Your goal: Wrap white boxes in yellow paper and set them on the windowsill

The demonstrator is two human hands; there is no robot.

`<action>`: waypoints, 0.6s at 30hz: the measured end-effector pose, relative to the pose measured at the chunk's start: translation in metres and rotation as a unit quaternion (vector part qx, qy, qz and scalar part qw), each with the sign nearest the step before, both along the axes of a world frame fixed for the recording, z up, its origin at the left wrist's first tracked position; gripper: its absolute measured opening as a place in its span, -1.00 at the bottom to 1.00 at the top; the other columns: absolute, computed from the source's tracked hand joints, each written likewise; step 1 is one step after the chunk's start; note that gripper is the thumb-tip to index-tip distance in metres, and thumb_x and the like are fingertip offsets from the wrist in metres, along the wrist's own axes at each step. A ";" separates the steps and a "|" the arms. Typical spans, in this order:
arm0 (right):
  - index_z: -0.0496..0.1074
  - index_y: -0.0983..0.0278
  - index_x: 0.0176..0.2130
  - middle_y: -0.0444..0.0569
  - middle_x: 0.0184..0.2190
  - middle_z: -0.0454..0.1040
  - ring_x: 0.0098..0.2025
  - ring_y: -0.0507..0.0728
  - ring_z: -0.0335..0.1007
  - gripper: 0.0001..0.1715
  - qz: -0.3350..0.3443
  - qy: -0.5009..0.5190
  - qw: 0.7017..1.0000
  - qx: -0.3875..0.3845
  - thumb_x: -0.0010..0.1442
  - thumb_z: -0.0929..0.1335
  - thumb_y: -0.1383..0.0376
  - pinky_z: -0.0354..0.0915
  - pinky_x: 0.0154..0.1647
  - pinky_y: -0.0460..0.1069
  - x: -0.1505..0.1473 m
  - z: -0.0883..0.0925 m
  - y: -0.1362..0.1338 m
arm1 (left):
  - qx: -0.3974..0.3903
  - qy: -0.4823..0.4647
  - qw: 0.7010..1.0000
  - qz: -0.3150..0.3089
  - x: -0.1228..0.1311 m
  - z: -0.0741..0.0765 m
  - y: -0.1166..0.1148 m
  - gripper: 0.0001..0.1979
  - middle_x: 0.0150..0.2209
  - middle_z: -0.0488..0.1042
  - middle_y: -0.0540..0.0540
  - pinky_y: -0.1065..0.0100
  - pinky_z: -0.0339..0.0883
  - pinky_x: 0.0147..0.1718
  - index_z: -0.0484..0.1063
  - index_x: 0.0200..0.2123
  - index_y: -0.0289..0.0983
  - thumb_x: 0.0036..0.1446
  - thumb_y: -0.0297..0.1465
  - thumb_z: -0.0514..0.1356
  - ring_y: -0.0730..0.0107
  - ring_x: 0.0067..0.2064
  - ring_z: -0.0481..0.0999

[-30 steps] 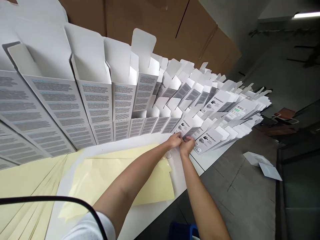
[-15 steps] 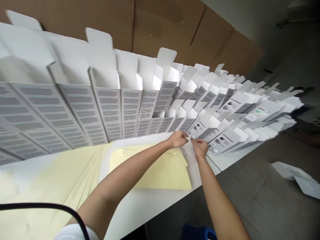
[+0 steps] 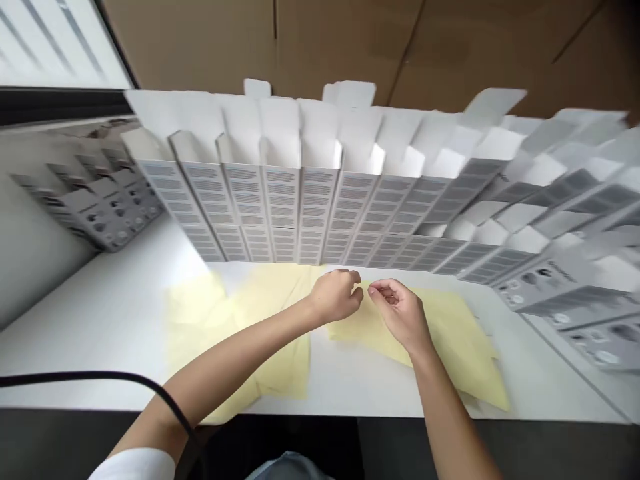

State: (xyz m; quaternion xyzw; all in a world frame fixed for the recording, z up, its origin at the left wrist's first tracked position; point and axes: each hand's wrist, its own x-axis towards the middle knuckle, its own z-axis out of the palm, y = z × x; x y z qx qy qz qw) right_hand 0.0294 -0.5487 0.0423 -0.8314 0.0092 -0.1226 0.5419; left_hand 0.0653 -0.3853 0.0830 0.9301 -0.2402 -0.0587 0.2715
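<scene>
A black cable [image 3: 100, 377] is curving across the bottom left, running over the left forearm [image 3: 235, 353] near a white sleeve [image 3: 133, 465]. The left hand [image 3: 336, 297] and right hand [image 3: 400, 313] are hovering over pale yellow sheets [image 3: 440, 333] – close together but apart, fingers curling toward each other (whether they are pinching anything thin, I cannot tell). The sheets are lying in loose overlapping layers on a white surface [image 3: 100, 333]. Just beyond them, white printed boxes [image 3: 300, 213] are standing in tight rows with their flaps open – and brown cardboard [image 3: 250, 47] is rising behind them.
</scene>
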 end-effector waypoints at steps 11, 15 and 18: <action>0.46 0.27 -0.30 0.00 -0.23 0.51 -0.23 0.14 0.44 -0.76 0.296 0.043 0.946 0.123 0.02 0.35 0.19 0.34 -0.16 0.05 0.053 0.005 0.254 | -0.357 -0.067 0.877 0.313 -0.017 -0.040 0.231 -0.86 -0.28 0.51 -0.10 0.37 0.34 -0.19 0.48 -0.32 -0.31 0.05 -0.41 0.17 0.38 -0.22 0.49; 0.45 0.29 -0.30 -0.04 -0.23 0.50 -0.22 0.13 0.42 -0.78 0.319 0.099 0.926 0.176 -0.03 0.36 0.28 0.32 -0.11 0.06 0.075 0.000 0.349 | -0.435 -0.134 0.745 0.488 -0.005 -0.058 0.300 -0.84 -0.22 0.43 -0.08 0.36 0.32 -0.19 0.34 -0.30 -0.30 -0.02 -0.46 0.19 0.40 -0.20 0.44; 0.45 0.29 -0.25 -0.02 -0.13 0.50 -0.12 0.12 0.42 -0.74 0.336 0.138 0.901 0.236 -0.03 0.36 0.31 0.31 -0.01 0.04 0.092 -0.004 0.414 | -0.445 -0.152 0.669 0.576 0.008 -0.064 0.349 -0.74 -0.11 0.38 -0.11 0.34 0.32 -0.20 0.25 -0.19 -0.29 0.00 -0.49 0.18 0.41 -0.19 0.42</action>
